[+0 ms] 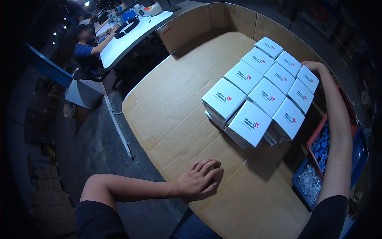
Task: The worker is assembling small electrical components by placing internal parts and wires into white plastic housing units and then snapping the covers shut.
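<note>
Stacks of small white boxes (267, 95) with printed lids stand close together on the cardboard-covered table (171, 115). My right arm reaches along the right side of the stacks. At their far right corner is my right hand (312, 66), against or just behind a box (308, 79); its fingers are hidden, so I cannot tell what they hold. Nearer to me, my left hand (201, 178) rests on the cardboard with its fingers loosely curled, and nothing shows in it. A gap of bare cardboard lies between it and the nearest box (250, 123).
Upright cardboard walls (240, 18) edge the table's far side. At the right are a red bin (311, 144) of small blue parts and a blue bin (297, 184) of clear plastic pieces. A person (88, 47) sits at a white table (137, 40), far left.
</note>
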{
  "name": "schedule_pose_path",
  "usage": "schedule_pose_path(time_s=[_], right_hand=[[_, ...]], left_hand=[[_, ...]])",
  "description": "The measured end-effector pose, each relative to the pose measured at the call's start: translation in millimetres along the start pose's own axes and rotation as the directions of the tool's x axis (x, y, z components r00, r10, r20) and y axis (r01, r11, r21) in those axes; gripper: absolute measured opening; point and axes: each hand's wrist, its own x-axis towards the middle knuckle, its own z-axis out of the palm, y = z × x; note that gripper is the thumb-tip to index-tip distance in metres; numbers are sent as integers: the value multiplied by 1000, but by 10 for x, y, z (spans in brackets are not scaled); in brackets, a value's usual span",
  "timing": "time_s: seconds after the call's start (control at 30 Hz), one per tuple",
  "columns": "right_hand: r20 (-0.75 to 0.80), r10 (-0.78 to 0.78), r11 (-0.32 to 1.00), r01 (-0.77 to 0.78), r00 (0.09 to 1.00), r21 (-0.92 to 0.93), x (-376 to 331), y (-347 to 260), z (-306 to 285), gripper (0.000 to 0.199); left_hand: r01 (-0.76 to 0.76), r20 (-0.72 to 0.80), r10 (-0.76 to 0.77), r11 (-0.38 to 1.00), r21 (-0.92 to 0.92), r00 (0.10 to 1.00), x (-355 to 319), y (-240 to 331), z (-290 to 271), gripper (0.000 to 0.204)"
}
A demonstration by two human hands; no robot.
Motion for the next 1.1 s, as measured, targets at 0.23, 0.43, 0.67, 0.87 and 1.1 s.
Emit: schedule_pose_path(time_s=[0.23, 0.43, 0.67, 0.87, 1.1], right_hand=[[-26, -81, 984, 76, 996, -160, 76, 230, -185, 50], [-301, -122, 935, 8, 946, -355, -359, 28, -103, 41], [-552, -539, 839, 346, 637, -420, -1600, -84, -184, 35], [-651, -590, 766, 585, 478, -265, -3342, 66, 426, 35], [-764, -523, 656, 750, 378, -78, -5159, 448, 1973, 41]], left_hand=[[1, -29, -2, 1000, -13, 1000, 1, 22, -7, 52], [12, -6, -13, 999, -53, 1000, 14, 89, -83, 54], [-6, -68, 3, 999, -44, 998, -12, 139, -63, 53], [-94, -237, 86, 995, -23, 968, -84, 204, 29, 49], [-120, -351, 110, 993, -8, 930, -147, 217, 142, 31]])
